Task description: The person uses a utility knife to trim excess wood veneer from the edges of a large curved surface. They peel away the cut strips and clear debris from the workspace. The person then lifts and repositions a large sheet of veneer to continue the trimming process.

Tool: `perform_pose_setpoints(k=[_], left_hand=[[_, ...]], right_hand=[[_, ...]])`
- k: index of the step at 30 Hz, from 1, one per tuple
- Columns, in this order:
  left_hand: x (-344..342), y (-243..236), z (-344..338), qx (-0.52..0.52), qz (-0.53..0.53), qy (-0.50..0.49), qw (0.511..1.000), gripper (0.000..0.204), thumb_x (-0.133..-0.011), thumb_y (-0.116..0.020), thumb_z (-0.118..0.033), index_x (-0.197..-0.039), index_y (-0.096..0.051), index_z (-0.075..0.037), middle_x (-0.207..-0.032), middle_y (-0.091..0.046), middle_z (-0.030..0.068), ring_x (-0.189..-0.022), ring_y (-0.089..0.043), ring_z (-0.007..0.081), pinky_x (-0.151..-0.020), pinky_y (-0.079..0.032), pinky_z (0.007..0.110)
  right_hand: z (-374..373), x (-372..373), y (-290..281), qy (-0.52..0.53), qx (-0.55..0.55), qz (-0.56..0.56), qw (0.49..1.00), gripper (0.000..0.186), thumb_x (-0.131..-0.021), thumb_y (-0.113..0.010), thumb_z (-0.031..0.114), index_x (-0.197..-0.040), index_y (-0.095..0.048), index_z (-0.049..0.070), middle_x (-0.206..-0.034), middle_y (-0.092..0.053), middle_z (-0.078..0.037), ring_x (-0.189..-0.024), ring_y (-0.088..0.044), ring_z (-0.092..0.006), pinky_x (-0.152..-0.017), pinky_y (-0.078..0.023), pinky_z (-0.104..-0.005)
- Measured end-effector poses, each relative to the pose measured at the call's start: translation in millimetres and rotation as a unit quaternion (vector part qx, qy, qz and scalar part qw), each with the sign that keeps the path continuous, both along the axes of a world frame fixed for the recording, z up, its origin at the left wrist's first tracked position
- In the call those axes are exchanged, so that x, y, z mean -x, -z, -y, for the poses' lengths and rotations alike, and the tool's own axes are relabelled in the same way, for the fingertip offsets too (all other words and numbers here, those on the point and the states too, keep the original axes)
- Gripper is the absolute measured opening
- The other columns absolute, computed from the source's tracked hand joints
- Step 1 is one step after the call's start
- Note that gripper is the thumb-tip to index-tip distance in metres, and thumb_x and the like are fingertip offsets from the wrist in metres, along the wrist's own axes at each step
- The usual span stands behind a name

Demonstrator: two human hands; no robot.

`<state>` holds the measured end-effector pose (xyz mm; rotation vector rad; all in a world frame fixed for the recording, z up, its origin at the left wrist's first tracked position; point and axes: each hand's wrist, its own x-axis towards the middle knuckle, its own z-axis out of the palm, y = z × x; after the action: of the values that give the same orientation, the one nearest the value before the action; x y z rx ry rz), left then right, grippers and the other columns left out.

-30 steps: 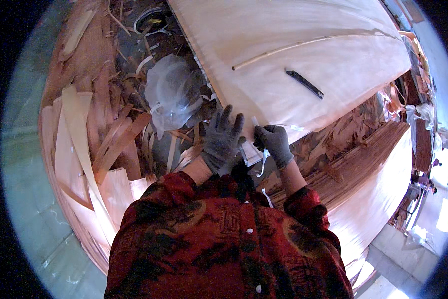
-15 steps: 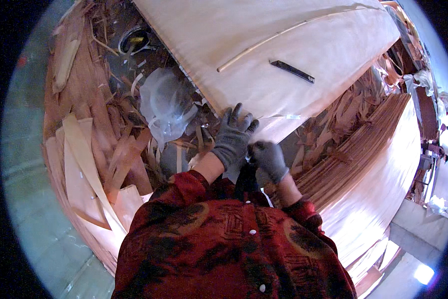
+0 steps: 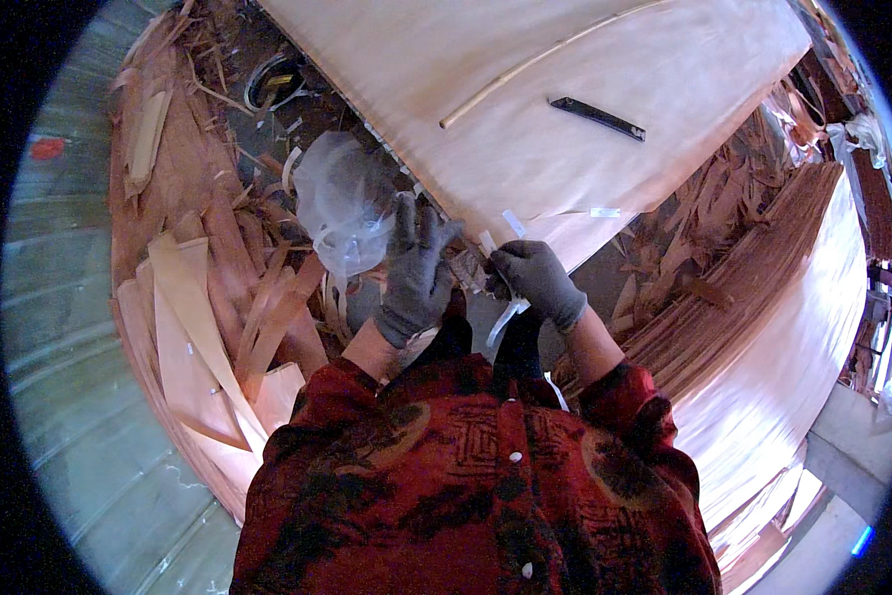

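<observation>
A large pale wood veneer sheet (image 3: 565,119) lies ahead of me, its near corner between my gloved hands. My left hand (image 3: 414,273), in a grey glove, is off the sheet's left edge with its fingers apart, holding nothing. My right hand (image 3: 540,283), gloved too, is closed at the near corner. From under its fingers hangs a white tape strip (image 3: 507,322); the pinched end is hidden. Short white tape pieces (image 3: 513,223) stick at the corner, and another tape piece (image 3: 605,212) lies farther right.
A thin wooden stick (image 3: 525,64) and a dark flat bar (image 3: 597,119) rest on the sheet. Left of it are a crumpled clear plastic bag (image 3: 342,203), a round container (image 3: 274,82) and veneer scraps (image 3: 203,327). A veneer stack (image 3: 764,327) stands at right.
My left hand has lifted off the sheet's corner and moved left. My right hand has moved up and slightly right onto the corner. New white tape pieces show there.
</observation>
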<state>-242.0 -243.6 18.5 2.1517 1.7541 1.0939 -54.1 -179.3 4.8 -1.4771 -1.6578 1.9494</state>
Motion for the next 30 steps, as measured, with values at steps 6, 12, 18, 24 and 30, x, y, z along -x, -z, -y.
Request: perform_pose_setpoints(k=[6,12,18,24,30], left_hand=[[-13,10,-2,0.133,-0.179,0.083,0.971,0.062,-0.073,-0.056,-0.018,-0.131,-0.036,-0.009,-0.135,-0.033,0.0170,-0.126,-0.026,0.0369,-0.101,-0.020,0.053],[-17,18,4,0.099,-0.166,0.091,0.977,0.075,-0.075,-0.055,-0.021,-0.139,-0.018,-0.009,-0.136,-0.033,0.0125,-0.131,-0.021,0.0309,-0.103,-0.017,0.053],[-20,14,1,0.017,-0.192,0.057,0.980,0.080,-0.076,-0.055,-0.023,-0.140,-0.010,-0.008,-0.138,-0.031,0.0102,-0.133,-0.014,0.0281,-0.104,-0.016,0.052],[-27,3,1,0.058,-0.186,0.079,0.978,0.071,-0.077,-0.055,-0.027,-0.136,-0.023,-0.003,-0.133,-0.036,0.0125,-0.131,-0.020,0.0282,-0.103,-0.018,0.053],[-53,11,-12,0.050,-0.207,0.081,0.974,0.073,-0.075,-0.058,-0.034,-0.133,-0.027,0.000,-0.126,-0.039,0.0189,-0.128,-0.023,0.0352,-0.101,-0.020,0.055]], right_hand=[[-17,6,8,-0.040,-0.021,0.043,0.998,0.026,-0.084,-0.056,0.018,-0.083,-0.063,-0.006,-0.066,-0.062,-0.007,-0.057,-0.058,-0.0116,-0.053,-0.046,-0.0247],[-2,-14,-27,0.038,0.132,-0.013,0.990,0.029,-0.082,-0.057,0.018,-0.092,-0.061,-0.009,-0.076,-0.063,-0.010,-0.060,-0.058,-0.0128,-0.058,-0.048,-0.0250],[21,-42,-43,-0.003,0.029,0.053,0.998,0.025,-0.079,-0.057,0.016,-0.083,-0.063,-0.008,-0.065,-0.062,-0.010,-0.057,-0.058,-0.0127,-0.057,-0.047,-0.0264],[39,-53,-30,0.030,-0.005,0.109,0.994,0.028,-0.079,-0.057,0.021,-0.077,-0.064,-0.005,-0.059,-0.061,-0.010,-0.053,-0.059,-0.0147,-0.056,-0.047,-0.0288],[34,-50,-17,0.013,-0.064,0.215,0.975,0.032,-0.076,-0.060,0.029,-0.069,-0.065,-0.002,-0.058,-0.061,-0.012,-0.054,-0.061,-0.0171,-0.054,-0.047,-0.0294]])
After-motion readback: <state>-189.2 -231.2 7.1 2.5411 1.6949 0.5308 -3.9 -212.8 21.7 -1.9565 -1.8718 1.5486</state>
